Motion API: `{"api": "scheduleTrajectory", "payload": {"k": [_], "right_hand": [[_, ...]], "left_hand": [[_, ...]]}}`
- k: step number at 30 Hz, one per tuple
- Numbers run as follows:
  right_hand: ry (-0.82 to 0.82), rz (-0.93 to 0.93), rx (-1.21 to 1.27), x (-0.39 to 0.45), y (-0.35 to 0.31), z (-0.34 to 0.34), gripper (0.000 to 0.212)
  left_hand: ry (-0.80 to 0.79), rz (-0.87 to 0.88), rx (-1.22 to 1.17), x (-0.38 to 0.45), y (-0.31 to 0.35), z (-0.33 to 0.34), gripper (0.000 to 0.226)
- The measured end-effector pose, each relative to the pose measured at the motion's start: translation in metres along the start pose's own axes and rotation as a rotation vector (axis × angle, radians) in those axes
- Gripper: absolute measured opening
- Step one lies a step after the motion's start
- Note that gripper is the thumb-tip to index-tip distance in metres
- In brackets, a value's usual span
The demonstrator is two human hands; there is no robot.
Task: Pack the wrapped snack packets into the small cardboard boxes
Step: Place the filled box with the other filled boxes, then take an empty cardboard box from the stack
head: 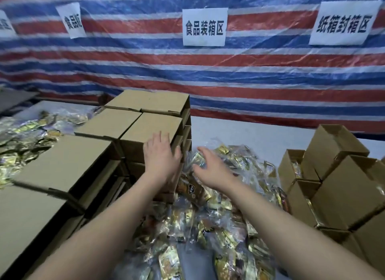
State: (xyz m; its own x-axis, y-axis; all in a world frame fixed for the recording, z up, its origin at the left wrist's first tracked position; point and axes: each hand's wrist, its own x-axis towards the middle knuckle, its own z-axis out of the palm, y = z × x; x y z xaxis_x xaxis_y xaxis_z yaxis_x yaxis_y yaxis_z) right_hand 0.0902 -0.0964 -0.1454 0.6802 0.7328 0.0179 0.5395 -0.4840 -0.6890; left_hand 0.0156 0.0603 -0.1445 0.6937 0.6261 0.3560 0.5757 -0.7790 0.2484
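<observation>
A heap of gold and dark wrapped snack packets (210, 223) in clear plastic fills the centre of the table. Stacks of small closed cardboard boxes (133, 125) stand to its left. My left hand (161, 154) lies flat, fingers straight, against the near right corner of the top box in the nearest stack. My right hand (210, 167) hovers over the packets with fingers spread and loosely bent, holding nothing. Open cardboard boxes (333, 175), some with packets inside, are stacked at the right.
More loose packets (31, 133) lie at the far left behind the box stacks. A red, white and blue striped tarp (250, 75) with white paper signs hangs behind the table. A bare strip of grey table (250, 131) shows at the back.
</observation>
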Motion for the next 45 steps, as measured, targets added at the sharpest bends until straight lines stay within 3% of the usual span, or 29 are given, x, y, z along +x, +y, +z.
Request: {"api": "scheduleTrajectory", "payload": {"k": [6,11,15,20,22,25,27,28,33,39,45], "right_hand": [[-0.120,-0.038,-0.273,0.050,-0.023,-0.004,0.067],[-0.142,-0.028,-0.370,0.068,-0.017,-0.012,0.072],[-0.107,-0.051,-0.418,0.076,-0.014,-0.023,0.076],[0.119,-0.212,-0.505,0.081,-0.026,-0.057,0.084],[0.217,-0.302,-0.574,0.076,-0.032,-0.079,0.081],[0.140,-0.351,-0.625,0.058,-0.033,-0.112,0.045],[0.047,-0.282,-0.585,0.037,-0.027,-0.125,0.010],[0.034,-0.250,-0.596,0.026,-0.022,-0.129,0.005],[0.030,-0.119,-0.588,-0.048,0.025,-0.113,0.024],[-0.202,0.152,-0.523,-0.164,0.107,-0.036,0.018],[-0.381,0.236,-0.462,-0.230,0.143,0.034,0.018]], "left_hand": [[-0.158,-0.038,0.217,0.036,-0.015,0.024,0.081],[-0.157,0.032,0.218,0.038,-0.008,0.027,0.057],[-0.129,0.081,0.190,0.033,-0.002,0.004,0.052],[0.013,0.160,-0.166,0.018,0.011,-0.052,0.040],[-0.024,0.186,-0.328,0.011,0.019,-0.075,0.035],[-0.179,0.167,-0.525,0.004,0.029,-0.094,0.031],[-0.240,0.181,-0.555,0.000,0.039,-0.094,0.029],[-0.260,0.201,-0.561,-0.002,0.045,-0.092,0.028],[-0.454,0.224,-0.636,-0.041,0.066,-0.059,0.019],[-0.685,0.179,-0.664,-0.168,0.068,0.021,0.011],[-0.843,0.073,-0.705,-0.262,0.039,0.075,0.011]]}}
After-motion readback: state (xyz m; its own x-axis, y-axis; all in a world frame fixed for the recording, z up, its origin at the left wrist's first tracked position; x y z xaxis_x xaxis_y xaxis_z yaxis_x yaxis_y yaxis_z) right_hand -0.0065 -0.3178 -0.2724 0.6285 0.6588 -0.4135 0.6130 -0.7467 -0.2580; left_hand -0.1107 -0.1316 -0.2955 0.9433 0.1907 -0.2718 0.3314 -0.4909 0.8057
